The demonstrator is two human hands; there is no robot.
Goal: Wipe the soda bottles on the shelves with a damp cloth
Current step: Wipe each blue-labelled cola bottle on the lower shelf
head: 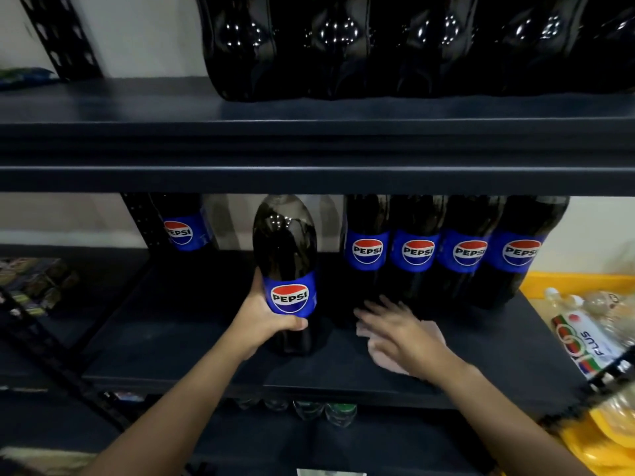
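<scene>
A large dark Pepsi bottle (287,269) with a blue label stands forward on the middle shelf (192,341), and my left hand (264,321) grips it around the label's lower edge. To its right, my right hand (402,333) lies with fingers spread on a pale cloth (381,355) that rests on the shelf. Behind it stands a row of several Pepsi bottles (417,252). One more Pepsi bottle (182,228) stands at the back left. Their caps are hidden by the upper shelf.
The upper shelf (309,132) carries several dark bottles (343,46) whose bottoms show. A yellow bin (563,280) with clear drink bottles (591,338) sits at the right. Bottle caps (323,410) show on the shelf below. Packaged goods (34,283) lie at the left.
</scene>
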